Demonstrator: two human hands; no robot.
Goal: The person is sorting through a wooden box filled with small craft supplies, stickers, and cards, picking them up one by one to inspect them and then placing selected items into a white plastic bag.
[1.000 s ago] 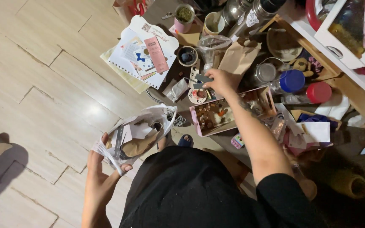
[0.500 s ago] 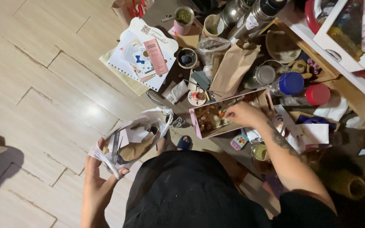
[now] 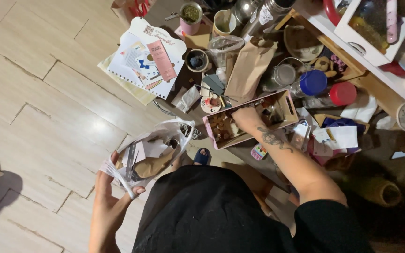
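My left hand (image 3: pixel 110 189) grips the gathered edge of a white plastic bag (image 3: pixel 153 145) that hangs open over the floor. Paper scraps and a brown crumpled piece lie inside it. My right hand (image 3: pixel 246 117) reaches into a pink rectangular tray (image 3: pixel 240 141) on the cluttered low table. Its fingers curl down among small brown and orange bits, and I cannot see whether they hold anything. My black-clothed lap fills the bottom of the view.
Behind the tray stand a brown paper bag (image 3: pixel 249 70), a blue-lidded jar (image 3: pixel 313 83), a red-lidded jar (image 3: pixel 343 93), a small dark bowl (image 3: pixel 197 61) and cups. A stack of papers (image 3: pixel 146 58) overhangs the table's left edge. Pale floor tiles (image 3: pixel 48 107) lie to the left.
My right hand left a grey card by the small dish behind the tray and drew back into the pink tray. The left hand and bag stayed nearly still.
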